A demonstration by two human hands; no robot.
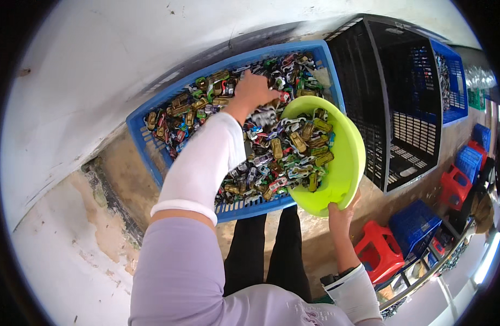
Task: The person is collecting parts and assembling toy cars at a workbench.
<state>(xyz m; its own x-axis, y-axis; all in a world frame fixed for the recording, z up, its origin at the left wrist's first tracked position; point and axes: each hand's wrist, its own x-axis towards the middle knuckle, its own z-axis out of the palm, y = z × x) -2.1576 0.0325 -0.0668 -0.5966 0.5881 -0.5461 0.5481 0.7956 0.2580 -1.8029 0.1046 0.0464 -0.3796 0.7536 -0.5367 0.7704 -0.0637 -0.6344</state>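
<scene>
My left hand reaches over a heap of small toy cars in a blue plastic crate. Its thumb and fingers are spread apart, and its fingertips are at the cars. A lime-green plastic basin is tipped toward the crate at its right side. Gold, green and silver toy cars lie in and around its mouth. Gripping the basin's near rim is my right hand, partly hidden behind the wall of the basin. A grey-white blurred patch below my left hand cannot be made out.
Black slatted crates stand right of the blue crate, with another blue crate beyond them. Red stools and a dark blue crate are at the lower right. A white wall borders the left and far sides.
</scene>
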